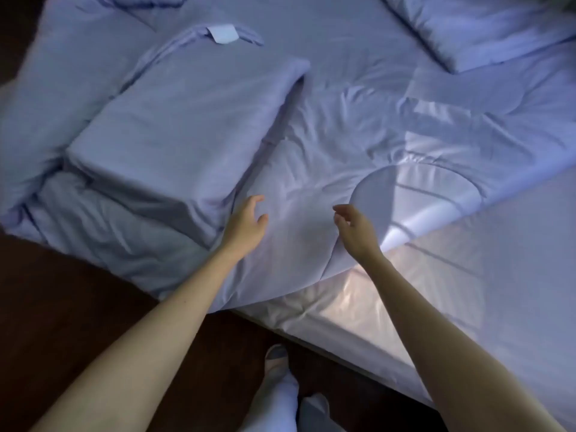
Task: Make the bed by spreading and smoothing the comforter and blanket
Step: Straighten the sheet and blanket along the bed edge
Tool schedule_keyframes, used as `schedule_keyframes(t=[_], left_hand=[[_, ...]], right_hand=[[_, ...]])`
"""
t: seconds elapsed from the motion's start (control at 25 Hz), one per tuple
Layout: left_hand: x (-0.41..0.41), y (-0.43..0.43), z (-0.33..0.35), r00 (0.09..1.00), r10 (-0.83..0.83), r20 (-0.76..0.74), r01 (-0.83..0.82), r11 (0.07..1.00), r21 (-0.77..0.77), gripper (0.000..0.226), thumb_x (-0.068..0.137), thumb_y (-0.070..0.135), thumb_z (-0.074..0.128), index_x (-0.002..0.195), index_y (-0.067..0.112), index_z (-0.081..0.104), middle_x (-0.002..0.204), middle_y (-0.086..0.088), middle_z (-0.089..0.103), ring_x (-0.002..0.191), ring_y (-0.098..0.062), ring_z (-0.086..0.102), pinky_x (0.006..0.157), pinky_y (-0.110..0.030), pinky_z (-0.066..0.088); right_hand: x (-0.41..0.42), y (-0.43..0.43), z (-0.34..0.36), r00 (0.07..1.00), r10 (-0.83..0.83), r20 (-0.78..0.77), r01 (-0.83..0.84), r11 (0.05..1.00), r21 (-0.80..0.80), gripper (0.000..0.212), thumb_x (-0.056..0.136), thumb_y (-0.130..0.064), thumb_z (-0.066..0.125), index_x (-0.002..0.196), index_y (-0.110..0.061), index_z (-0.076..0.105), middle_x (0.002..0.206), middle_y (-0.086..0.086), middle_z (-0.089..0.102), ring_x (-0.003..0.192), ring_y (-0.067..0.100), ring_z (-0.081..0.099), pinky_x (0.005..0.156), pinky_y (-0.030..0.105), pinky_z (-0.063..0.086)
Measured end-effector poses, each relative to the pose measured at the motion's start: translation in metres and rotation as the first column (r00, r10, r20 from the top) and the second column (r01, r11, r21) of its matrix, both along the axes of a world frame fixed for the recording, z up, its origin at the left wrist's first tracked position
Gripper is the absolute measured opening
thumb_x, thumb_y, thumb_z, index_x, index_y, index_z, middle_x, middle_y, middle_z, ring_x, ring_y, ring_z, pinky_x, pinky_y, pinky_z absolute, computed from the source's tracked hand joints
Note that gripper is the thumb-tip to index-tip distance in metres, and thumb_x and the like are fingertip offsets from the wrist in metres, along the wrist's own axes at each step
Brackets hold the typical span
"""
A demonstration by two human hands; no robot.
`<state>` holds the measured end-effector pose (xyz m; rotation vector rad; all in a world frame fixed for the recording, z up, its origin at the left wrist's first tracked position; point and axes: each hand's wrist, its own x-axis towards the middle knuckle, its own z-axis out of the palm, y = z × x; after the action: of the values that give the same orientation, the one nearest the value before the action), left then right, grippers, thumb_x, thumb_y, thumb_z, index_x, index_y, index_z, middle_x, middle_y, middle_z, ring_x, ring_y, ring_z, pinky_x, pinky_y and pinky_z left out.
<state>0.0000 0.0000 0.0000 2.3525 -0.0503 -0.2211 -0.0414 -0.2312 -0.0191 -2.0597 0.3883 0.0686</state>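
Note:
A pale blue quilted comforter [327, 145] lies rumpled across the bed, one rounded corner hanging over the near edge. A folded blanket [174, 126] of the same colour sits on its left part, with a white label [223, 34] at its far end. My left hand [246, 224] hovers just right of the folded blanket's near corner, fingers loosely curled, holding nothing. My right hand [355, 232] hangs over the comforter's rounded corner, fingers relaxed and empty. Both hands are apart from each other above the comforter.
A pillow [486, 26] lies at the far right. The bare fitted sheet [467, 291] covers the mattress on the near right. Dark wooden floor [62, 307] runs along the bed's left and front. My feet in slippers [277, 357] stand by the bed edge.

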Motion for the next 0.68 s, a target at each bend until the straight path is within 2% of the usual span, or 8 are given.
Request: schedule_keyframes(t=[0.08,0.16,0.28,0.4,0.48,0.56,0.6,0.68], left_hand=[[0.019,-0.006,-0.008,1.000,-0.010,0.009,0.010,0.999,0.034,0.052,0.089,0.011,0.057,0.137,0.002,0.041,0.144,-0.016,0.043,0.134,-0.028,0.040,0.109,-0.028,0.026],[0.036,-0.013,-0.019,1.000,0.004,-0.021,-0.002,0.995,0.103,0.061,0.088,0.021,0.060,0.140,0.001,0.036,0.145,-0.019,0.041,0.135,-0.031,0.039,0.110,-0.035,0.028],[0.061,-0.020,-0.037,0.997,0.072,-0.018,-0.068,0.980,0.186,0.081,0.086,0.040,0.061,0.146,-0.001,0.024,0.147,-0.024,0.036,0.135,-0.036,0.037,0.109,-0.040,0.032],[0.070,-0.036,-0.034,0.980,0.141,-0.139,-0.116,0.977,0.176,0.104,0.083,0.055,0.059,0.150,0.003,0.000,0.153,-0.019,0.031,0.136,-0.036,0.037,0.105,-0.040,0.035],[0.066,-0.049,-0.031,0.973,0.066,-0.219,-0.046,0.994,0.097,0.105,0.080,0.055,0.063,0.151,0.011,-0.001,0.147,-0.013,0.043,0.128,-0.036,0.046,0.100,-0.039,0.040],[0.054,-0.059,-0.028,0.974,-0.034,-0.224,0.037,0.999,0.008,0.098,0.076,0.048,0.070,0.151,0.021,0.013,0.140,-0.007,0.051,0.125,-0.032,0.051,0.099,-0.035,0.042],[0.044,-0.062,-0.026,0.972,-0.085,-0.218,0.084,0.996,-0.017,0.095,0.074,0.046,0.072,0.150,0.024,0.020,0.140,-0.005,0.053,0.125,-0.029,0.052,0.099,-0.034,0.043],[0.016,-0.070,-0.020,0.955,-0.207,-0.214,0.202,0.978,-0.045,0.092,0.068,0.047,0.071,0.147,0.024,0.029,0.138,-0.006,0.055,0.125,-0.027,0.053,0.100,-0.033,0.045]], right_hand=[[0.008,-0.004,-0.013,0.998,0.032,-0.063,-0.047,0.969,-0.242,0.033,0.091,-0.019,0.052,0.123,-0.015,0.060,0.123,0.010,0.060,0.113,0.030,0.054,0.093,0.033,0.039],[0.002,-0.008,-0.030,0.988,0.071,-0.137,-0.120,0.914,-0.388,0.036,0.089,-0.022,0.052,0.124,-0.020,0.058,0.129,0.006,0.057,0.118,0.032,0.050,0.097,0.040,0.038],[-0.008,-0.014,-0.048,0.984,0.138,-0.113,-0.175,0.866,-0.469,0.038,0.091,-0.027,0.053,0.129,-0.024,0.055,0.136,-0.001,0.053,0.122,0.029,0.047,0.099,0.041,0.037],[-0.012,-0.016,-0.055,0.984,0.167,-0.057,-0.174,0.864,-0.472,0.039,0.090,-0.028,0.051,0.128,-0.024,0.056,0.134,-0.001,0.055,0.120,0.027,0.050,0.100,0.042,0.039],[-0.010,-0.019,-0.053,0.996,0.093,-0.002,-0.088,0.938,-0.335,0.034,0.089,-0.021,0.054,0.122,-0.021,0.062,0.127,0.000,0.060,0.116,0.022,0.054,0.099,0.036,0.041],[-0.006,-0.028,-0.045,0.995,-0.094,-0.012,0.093,0.993,-0.065,0.028,0.090,-0.016,0.054,0.115,-0.020,0.065,0.115,-0.003,0.066,0.108,0.015,0.058,0.093,0.025,0.042],[-0.004,-0.032,-0.037,0.979,-0.198,-0.038,0.201,0.976,0.078,0.026,0.091,-0.018,0.053,0.114,-0.021,0.065,0.109,-0.004,0.066,0.103,0.015,0.060,0.090,0.025,0.043],[0.002,-0.042,-0.026,0.930,-0.357,-0.091,0.366,0.872,0.326,0.026,0.092,-0.024,0.052,0.117,-0.023,0.058,0.100,-0.002,0.064,0.091,0.018,0.060,0.078,0.032,0.048]])
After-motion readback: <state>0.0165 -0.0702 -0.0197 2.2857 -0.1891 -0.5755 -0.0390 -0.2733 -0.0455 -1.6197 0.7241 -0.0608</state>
